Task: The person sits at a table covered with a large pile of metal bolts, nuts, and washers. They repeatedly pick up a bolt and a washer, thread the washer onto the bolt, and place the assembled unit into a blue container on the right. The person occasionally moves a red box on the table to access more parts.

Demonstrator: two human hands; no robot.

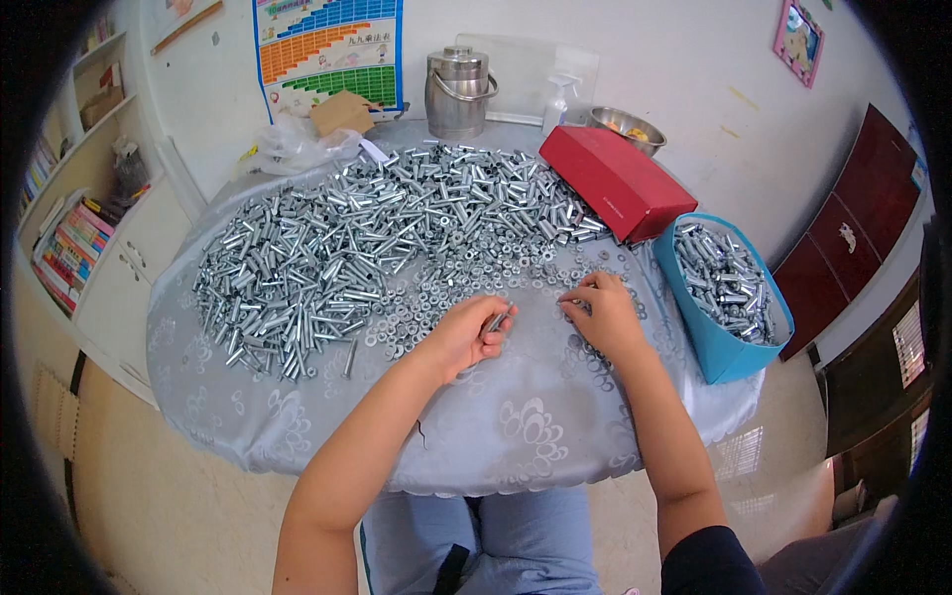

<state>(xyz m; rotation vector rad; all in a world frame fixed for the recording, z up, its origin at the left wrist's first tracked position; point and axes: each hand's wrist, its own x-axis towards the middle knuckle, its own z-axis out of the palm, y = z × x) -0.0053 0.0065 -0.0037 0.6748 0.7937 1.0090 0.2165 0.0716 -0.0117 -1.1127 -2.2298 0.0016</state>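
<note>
Loose bolt lies at the near left of the nuts; left hand, on the near side of the nuts, grasps a metal bolt within its curled fingers, one end protruding; right hand, at the right end of the nuts, has thumb and forefinger drawn together, contents cannot be told; blue bin stands right of the nuts, bolt heap left and beyond, red box beyond right
</note>
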